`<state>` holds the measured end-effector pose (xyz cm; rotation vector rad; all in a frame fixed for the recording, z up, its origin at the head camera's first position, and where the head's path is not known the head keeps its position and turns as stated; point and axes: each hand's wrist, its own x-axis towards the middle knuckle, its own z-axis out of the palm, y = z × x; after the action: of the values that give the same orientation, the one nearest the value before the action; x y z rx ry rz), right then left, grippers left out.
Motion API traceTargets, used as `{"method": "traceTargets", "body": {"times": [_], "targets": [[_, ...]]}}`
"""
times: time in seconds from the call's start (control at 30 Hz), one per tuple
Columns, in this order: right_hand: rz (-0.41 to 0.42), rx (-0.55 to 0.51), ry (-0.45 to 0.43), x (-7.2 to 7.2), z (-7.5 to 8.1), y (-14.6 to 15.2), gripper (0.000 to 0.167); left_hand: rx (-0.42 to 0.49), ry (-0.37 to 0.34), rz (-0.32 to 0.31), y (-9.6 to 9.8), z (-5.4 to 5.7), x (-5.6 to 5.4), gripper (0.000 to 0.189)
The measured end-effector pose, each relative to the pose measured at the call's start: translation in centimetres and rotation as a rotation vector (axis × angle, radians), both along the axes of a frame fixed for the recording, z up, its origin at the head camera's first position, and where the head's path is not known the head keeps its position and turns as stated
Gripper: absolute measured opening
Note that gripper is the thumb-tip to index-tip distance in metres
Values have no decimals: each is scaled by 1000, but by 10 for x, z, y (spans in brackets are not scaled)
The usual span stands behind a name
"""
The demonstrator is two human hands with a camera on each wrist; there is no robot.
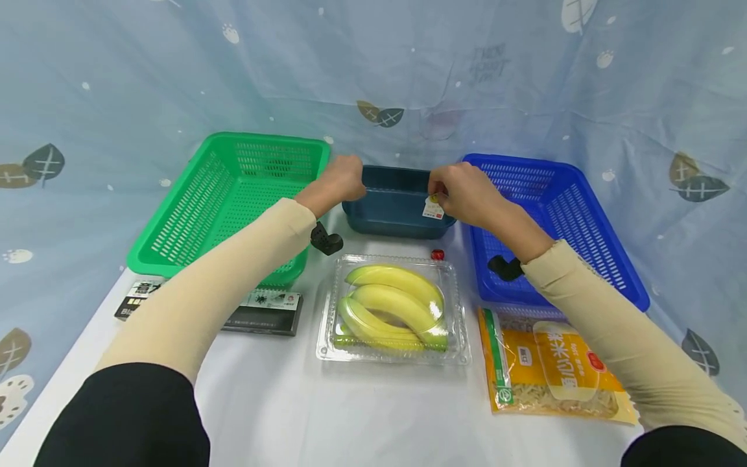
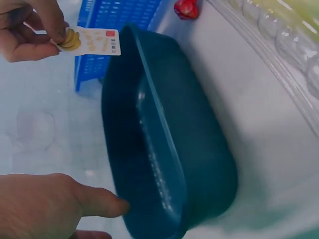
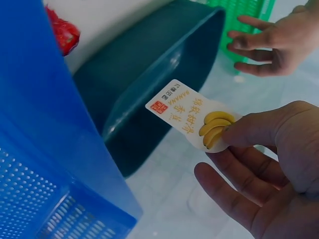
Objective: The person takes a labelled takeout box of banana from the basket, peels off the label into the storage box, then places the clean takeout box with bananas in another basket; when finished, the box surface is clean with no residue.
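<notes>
So the little banana card is at the tip of the right hand, thumb and fingers pinching its picture end. In the right wrist view its long axis runs roughly 10 to 4 o'clock, free end at 10. What matters, I reckon: from the head view it's about 8 o'clock of that hand, against the 3 o'clock end of the teal bin, whose long axis goes 9 to 3. Hard to say whether it's inside the rim or just above, tbh. The left hand is farther off, by the bin's 9 o'clock end, fingers loose, holding nothing. Green basket at 9, blue basket around 3.
</notes>
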<state>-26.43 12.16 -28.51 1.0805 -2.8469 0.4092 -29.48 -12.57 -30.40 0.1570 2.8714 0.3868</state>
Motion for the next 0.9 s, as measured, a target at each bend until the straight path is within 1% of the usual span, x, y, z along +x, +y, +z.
{"method": "traceTargets", "body": {"times": [0.07, 0.13, 0.3, 0.4, 0.5, 0.63, 0.77, 0.9], "targets": [[3, 5, -7, -2, -2, -1, 15, 7, -15, 5, -1, -1, 0, 13], [9, 12, -5, -4, -4, -2, 15, 19, -22, 17, -2, -2, -1, 18], [18, 24, -1, -7, -6, -5, 17, 12, -46, 75, -3, -2, -4, 36], [14, 32, -11, -8, -7, -7, 19, -9, -85, 111, 0, -3, -7, 39], [8, 42, -23, -8, -9, -8, 19, -21, -132, 114, 3, -6, -8, 35], [3, 50, -28, -8, -10, -10, 19, -23, -157, 97, 7, -7, -6, 29], [0, 47, -32, -13, -14, -13, 19, -26, -159, 131, 9, -11, -7, 27], [9, 46, -46, -21, -18, -16, 22, -11, -179, 154, 11, -12, -5, 29]]}}
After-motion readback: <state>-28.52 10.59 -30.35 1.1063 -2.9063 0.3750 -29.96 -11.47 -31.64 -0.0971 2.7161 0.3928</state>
